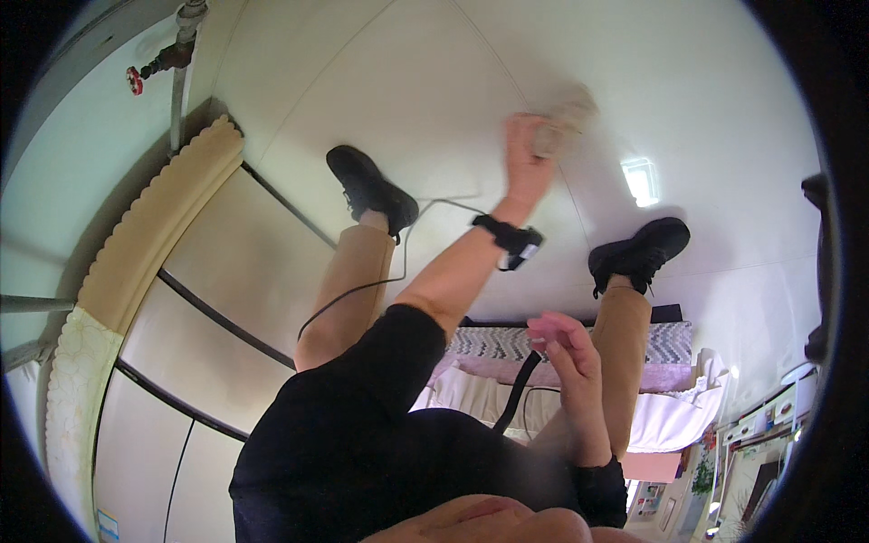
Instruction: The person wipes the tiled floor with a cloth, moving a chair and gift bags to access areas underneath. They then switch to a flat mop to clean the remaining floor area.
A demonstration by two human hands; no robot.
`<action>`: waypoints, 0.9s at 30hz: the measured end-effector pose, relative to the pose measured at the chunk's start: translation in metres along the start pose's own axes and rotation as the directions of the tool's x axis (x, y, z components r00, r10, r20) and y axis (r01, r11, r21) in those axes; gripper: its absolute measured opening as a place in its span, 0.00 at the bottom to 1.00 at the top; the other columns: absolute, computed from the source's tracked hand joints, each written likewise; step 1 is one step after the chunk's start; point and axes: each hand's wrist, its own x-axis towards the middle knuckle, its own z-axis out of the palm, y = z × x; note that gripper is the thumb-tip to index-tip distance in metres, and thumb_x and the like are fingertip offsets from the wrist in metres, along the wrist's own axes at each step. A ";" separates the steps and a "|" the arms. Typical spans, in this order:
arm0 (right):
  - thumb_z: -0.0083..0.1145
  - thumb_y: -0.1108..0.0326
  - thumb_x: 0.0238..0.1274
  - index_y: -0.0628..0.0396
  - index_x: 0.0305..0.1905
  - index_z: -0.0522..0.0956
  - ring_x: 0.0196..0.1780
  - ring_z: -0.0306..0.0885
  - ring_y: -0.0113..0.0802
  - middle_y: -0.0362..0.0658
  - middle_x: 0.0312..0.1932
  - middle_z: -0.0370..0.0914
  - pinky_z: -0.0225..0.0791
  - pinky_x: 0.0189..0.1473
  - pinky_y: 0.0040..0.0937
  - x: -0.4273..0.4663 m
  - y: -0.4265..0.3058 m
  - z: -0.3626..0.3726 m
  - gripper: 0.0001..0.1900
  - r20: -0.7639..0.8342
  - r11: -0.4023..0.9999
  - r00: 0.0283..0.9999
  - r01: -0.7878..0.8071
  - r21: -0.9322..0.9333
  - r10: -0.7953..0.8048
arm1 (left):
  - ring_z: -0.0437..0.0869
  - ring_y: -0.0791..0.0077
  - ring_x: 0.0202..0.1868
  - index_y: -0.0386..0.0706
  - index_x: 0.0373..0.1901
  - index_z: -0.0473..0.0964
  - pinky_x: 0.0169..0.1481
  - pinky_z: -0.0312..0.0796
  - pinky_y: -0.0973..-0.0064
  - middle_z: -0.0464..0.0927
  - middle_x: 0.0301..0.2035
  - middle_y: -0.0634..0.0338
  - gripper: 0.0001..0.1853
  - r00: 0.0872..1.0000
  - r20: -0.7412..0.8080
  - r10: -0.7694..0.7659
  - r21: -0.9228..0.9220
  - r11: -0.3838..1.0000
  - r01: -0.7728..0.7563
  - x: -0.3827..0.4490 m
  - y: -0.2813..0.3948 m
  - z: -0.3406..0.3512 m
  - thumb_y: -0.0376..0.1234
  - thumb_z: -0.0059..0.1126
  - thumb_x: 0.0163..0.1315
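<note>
My left hand [529, 159] is shut on a pale cloth [567, 119], both blurred, against the smooth light floor. A black band with a small device [512, 241] circles the left wrist, and a thin dark cable [406, 251] runs close to that arm. My right hand [574, 356] is raised before my right leg, its fingers loosely bent. Nothing is clearly held in it. The end of a black strap or tube [519, 394] lies close by its fingertips; contact cannot be made out. My black shoes [373, 186] stand wide apart on the floor.
At the left stands a pale cabinet [217, 292] with a scalloped beige cover [163, 203]. Beyond it is a pipe with a red valve wheel [134, 81]. Behind my legs is a bed-like piece with white drapery [665, 417]. A bright reflection [640, 182] shows near my right shoe.
</note>
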 end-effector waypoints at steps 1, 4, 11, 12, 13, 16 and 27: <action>0.48 0.77 0.71 0.60 0.63 0.70 0.62 0.72 0.32 0.44 0.56 0.76 0.64 0.64 0.30 -0.001 -0.001 0.000 0.18 0.013 1.000 1.000 -0.003 0.002 0.003 | 0.73 0.53 0.53 0.43 0.49 0.73 0.60 0.66 0.65 0.71 0.49 0.52 0.21 0.995 -0.099 0.001 0.069 0.998 0.006 0.001 -0.025 -0.034 0.23 0.63 0.51; 0.48 0.77 0.70 0.60 0.63 0.70 0.62 0.72 0.32 0.44 0.57 0.76 0.64 0.64 0.30 -0.002 -0.004 -0.004 0.18 0.016 1.000 1.000 0.015 -0.010 -0.014 | 0.72 0.53 0.55 0.36 0.55 0.70 0.62 0.66 0.62 0.69 0.50 0.49 0.25 0.851 -0.423 -0.310 -0.106 0.950 0.294 0.022 -0.102 -0.139 0.23 0.64 0.53; 0.47 0.79 0.69 0.61 0.61 0.71 0.61 0.72 0.30 0.44 0.57 0.75 0.64 0.63 0.31 -0.007 -0.007 -0.011 0.17 0.010 0.999 0.999 0.035 -0.021 -0.035 | 0.75 0.58 0.50 0.41 0.58 0.70 0.53 0.70 0.62 0.73 0.51 0.53 0.25 0.927 -0.292 -0.235 0.083 0.959 0.269 0.009 -0.108 -0.063 0.23 0.54 0.55; 0.46 0.79 0.69 0.61 0.60 0.71 0.61 0.72 0.30 0.44 0.57 0.75 0.64 0.63 0.30 -0.007 -0.007 -0.012 0.17 0.018 1.000 1.000 0.025 -0.012 -0.025 | 0.75 0.52 0.50 0.41 0.56 0.71 0.57 0.68 0.57 0.74 0.52 0.51 0.24 0.973 -0.187 0.138 0.531 0.847 -0.018 0.001 -0.084 -0.014 0.23 0.50 0.55; 0.46 0.79 0.69 0.61 0.60 0.71 0.61 0.72 0.29 0.43 0.57 0.75 0.63 0.63 0.30 -0.008 -0.007 -0.012 0.17 0.002 1.000 1.000 0.012 -0.005 -0.012 | 0.74 0.47 0.50 0.41 0.51 0.73 0.58 0.66 0.51 0.75 0.49 0.50 0.20 0.998 -0.040 0.047 0.327 0.944 -0.031 -0.011 -0.050 0.036 0.24 0.49 0.54; 0.47 0.80 0.69 0.60 0.60 0.71 0.60 0.72 0.29 0.44 0.57 0.75 0.64 0.62 0.29 -0.008 -0.005 -0.014 0.17 -0.004 0.999 0.999 0.039 -0.024 -0.039 | 0.75 0.51 0.48 0.45 0.37 0.78 0.50 0.71 0.56 0.73 0.43 0.48 0.08 0.793 0.586 0.166 0.028 0.974 -0.224 -0.028 0.065 0.145 0.26 0.56 0.57; 0.47 0.78 0.71 0.62 0.59 0.71 0.59 0.74 0.29 0.45 0.53 0.77 0.64 0.63 0.28 -0.018 -0.007 -0.025 0.14 -0.041 0.994 0.995 0.097 0.058 -0.094 | 0.71 0.70 0.58 0.43 0.60 0.66 0.50 0.77 0.78 0.66 0.57 0.59 0.29 0.913 0.171 -0.372 -0.500 0.766 0.405 -0.080 0.040 0.008 0.19 0.58 0.55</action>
